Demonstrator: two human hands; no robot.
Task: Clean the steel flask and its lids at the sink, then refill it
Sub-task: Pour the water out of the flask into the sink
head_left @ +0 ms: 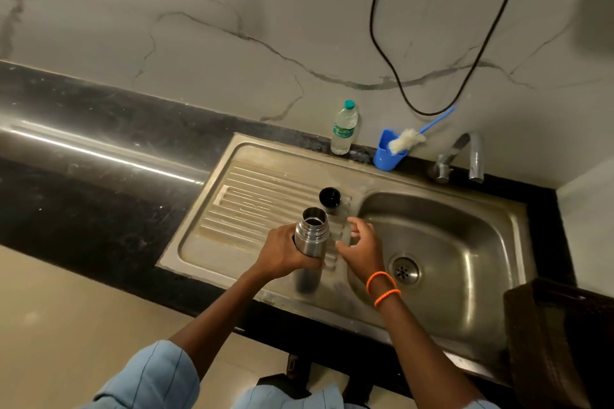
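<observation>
The steel flask (310, 242) stands upright on the ribbed drainboard (252, 206), its mouth uncovered. My left hand (282, 252) grips it around the body. A dark cup-shaped lid (330, 198) sits mouth-up on the drainboard just behind the flask. My right hand (360, 247) hovers to the right of the flask, at the edge of the sink basin (465, 242). Its fingers are spread and loosely bent, and I see nothing held in them. Two orange bands circle that wrist.
A tap (465, 156) stands behind the basin. A blue cup (387, 153) with a blue-handled bottle brush (412, 138) and a plastic water bottle (345, 129) stand at the wall. A black cable (392, 63) hangs above. A dark object (558, 339) sits at the right edge.
</observation>
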